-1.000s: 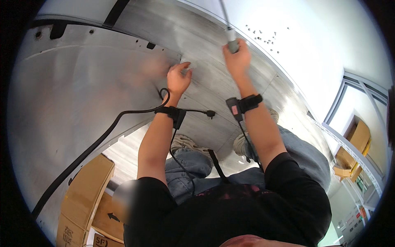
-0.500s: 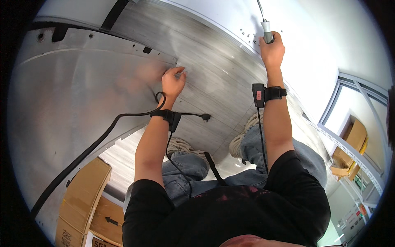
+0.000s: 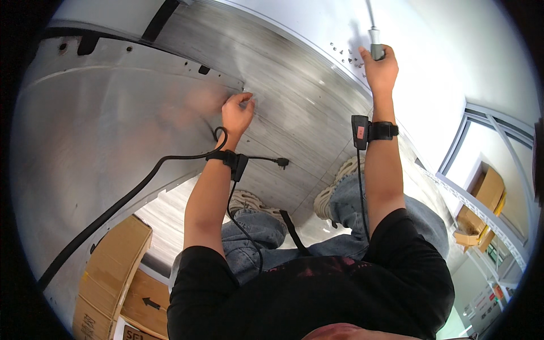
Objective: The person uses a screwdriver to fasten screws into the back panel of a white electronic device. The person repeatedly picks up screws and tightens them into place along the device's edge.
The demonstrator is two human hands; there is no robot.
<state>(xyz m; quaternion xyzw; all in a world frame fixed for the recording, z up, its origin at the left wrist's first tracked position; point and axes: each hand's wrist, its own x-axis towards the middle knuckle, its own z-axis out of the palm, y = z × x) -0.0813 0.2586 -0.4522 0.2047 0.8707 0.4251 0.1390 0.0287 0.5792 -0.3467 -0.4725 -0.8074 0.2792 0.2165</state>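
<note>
My right hand is closed around the white-and-grey handle of a screwdriver, whose shaft points away and runs out of the top of the picture. Beside that hand, several small screws lie scattered on a white surface. At the far corner of a large shiny metal panel, my left hand has its thumb and forefinger curled toward each other in a pinch. Whatever is between those fingertips, if anything, is too small to make out.
A thick black cable crosses the panel toward my left wrist. On the grey plank floor lies a black plug. Cardboard boxes stand at the lower left; a metal rack with another carton is at right.
My right hand has shifted a little to the right with the screwdriver, showing more of the screws. The left hand has barely moved at the panel's corner.
</note>
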